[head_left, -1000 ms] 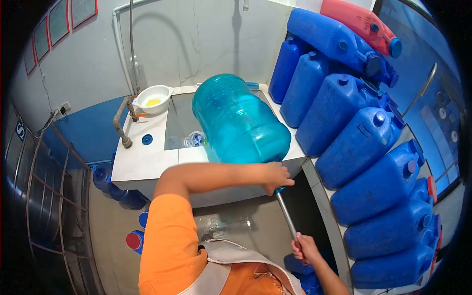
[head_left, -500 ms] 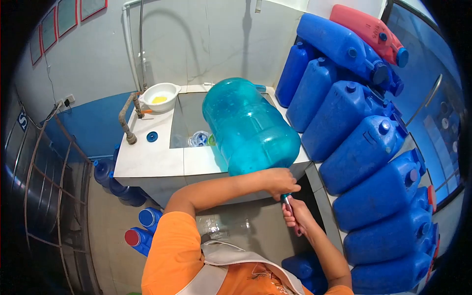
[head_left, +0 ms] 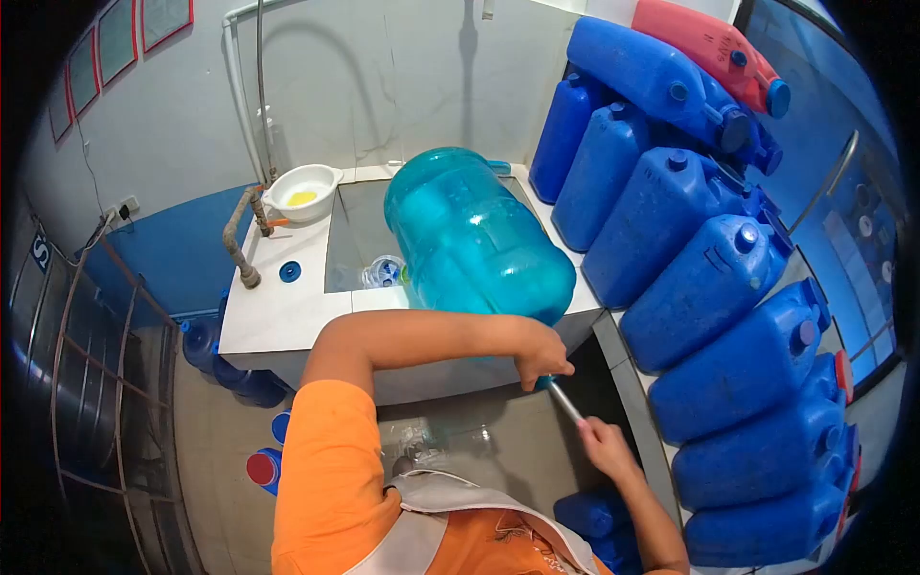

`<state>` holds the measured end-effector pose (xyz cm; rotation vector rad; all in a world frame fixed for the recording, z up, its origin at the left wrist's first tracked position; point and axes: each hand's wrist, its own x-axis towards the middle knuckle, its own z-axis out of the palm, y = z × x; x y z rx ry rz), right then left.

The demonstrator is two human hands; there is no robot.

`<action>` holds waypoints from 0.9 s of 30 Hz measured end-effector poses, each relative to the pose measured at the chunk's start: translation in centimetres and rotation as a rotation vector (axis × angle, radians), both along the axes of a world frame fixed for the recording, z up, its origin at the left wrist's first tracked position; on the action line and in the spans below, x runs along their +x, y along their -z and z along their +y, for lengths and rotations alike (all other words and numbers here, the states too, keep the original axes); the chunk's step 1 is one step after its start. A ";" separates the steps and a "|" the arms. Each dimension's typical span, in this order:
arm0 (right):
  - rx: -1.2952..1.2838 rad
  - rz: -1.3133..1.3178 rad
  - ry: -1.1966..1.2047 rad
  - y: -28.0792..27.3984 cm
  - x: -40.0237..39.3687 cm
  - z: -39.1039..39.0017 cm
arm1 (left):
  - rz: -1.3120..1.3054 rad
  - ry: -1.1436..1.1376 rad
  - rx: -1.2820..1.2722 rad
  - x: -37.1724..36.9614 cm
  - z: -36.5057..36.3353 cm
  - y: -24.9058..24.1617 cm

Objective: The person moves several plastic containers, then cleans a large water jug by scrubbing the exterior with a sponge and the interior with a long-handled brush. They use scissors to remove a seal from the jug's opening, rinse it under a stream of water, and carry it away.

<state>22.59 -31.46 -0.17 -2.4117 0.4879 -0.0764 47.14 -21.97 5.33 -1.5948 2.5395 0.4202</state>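
Note:
A large translucent teal bottle (head_left: 479, 240) lies on its side across the sink, its neck end toward me. My left hand (head_left: 542, 356) is closed around the neck end at the counter's front edge; the mouth is mostly hidden. Lower right, my right hand (head_left: 606, 447) is closed on the far end of a thin metallic rod (head_left: 567, 401), whose upper end meets the bottle's mouth below my left hand. How deep the rod reaches is hidden.
White tiled counter (head_left: 278, 321) with a white bowl (head_left: 303, 192), a rusty pipe (head_left: 230, 240) and a blue cap (head_left: 289, 271). Blue jugs (head_left: 671, 287) line the right side, a red jug (head_left: 704, 43) on top. Clear bottles (head_left: 431, 446) lie on the floor.
My right hand has moved down and right, away from my left hand, and more of the rod shows between them. The view has shifted slightly; the bottle stays across the sink.

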 end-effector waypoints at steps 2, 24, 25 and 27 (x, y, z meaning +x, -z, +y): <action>-0.440 -0.037 0.037 -0.8 -3.0 -1.6 | -0.033 0.038 0.004 0.1 -0.7 0.0; 0.651 0.128 0.302 1.7 -16.9 -1.5 | 0.022 -0.202 -0.936 3.8 2.6 1.9; 1.029 0.152 0.331 0.9 -16.4 0.6 | 0.046 -0.176 -0.882 4.1 2.3 1.6; 1.383 0.251 0.439 0.5 -15.8 2.8 | 0.071 -0.134 -0.826 4.5 1.8 0.5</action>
